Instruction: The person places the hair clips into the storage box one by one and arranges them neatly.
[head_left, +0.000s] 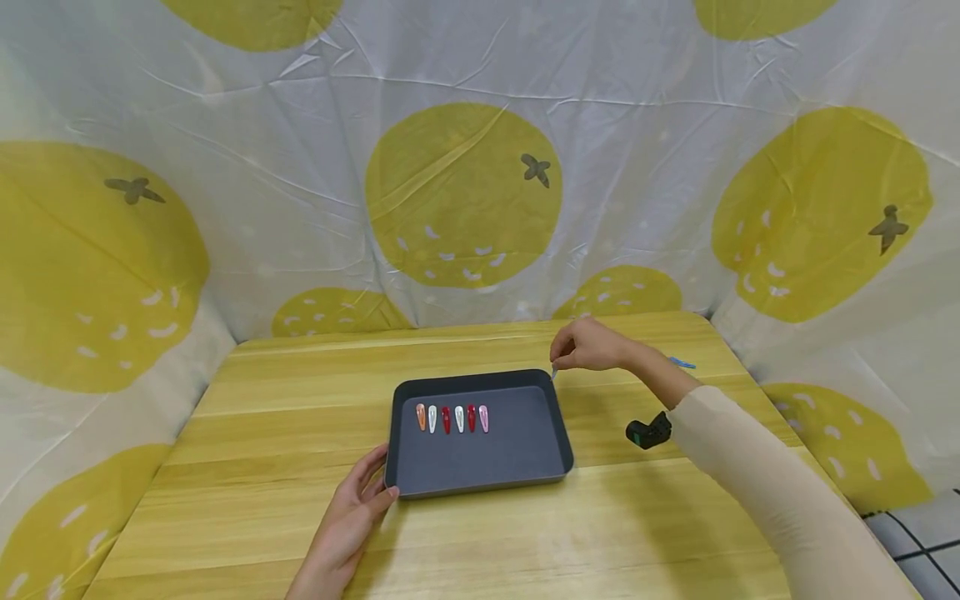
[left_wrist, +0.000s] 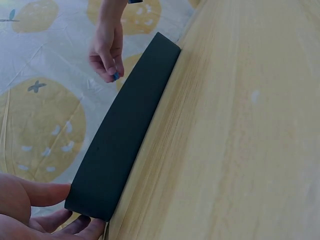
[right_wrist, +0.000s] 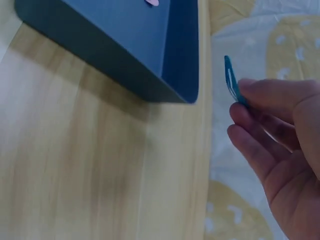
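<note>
A dark grey baking tray [head_left: 480,454] lies on the wooden table, with several snap hair clips [head_left: 446,419] in a row inside it: orange, white, red and pink. My left hand [head_left: 348,512] holds the tray's near left corner, thumb at the rim and fingers against the outer side. Just past the tray's far right corner, my right hand [head_left: 588,344] pinches a blue snap hair clip [right_wrist: 231,82] between thumb and fingertips, raised above the table. In the right wrist view the clip points up, apart from the tray wall [right_wrist: 180,55].
Another blue hair clip [head_left: 682,362] lies on the table to the right, beyond my right forearm. A small black device [head_left: 648,431] is beside my right sleeve. A lemon-print cloth [head_left: 465,192] hangs behind the table's back edge and at its sides.
</note>
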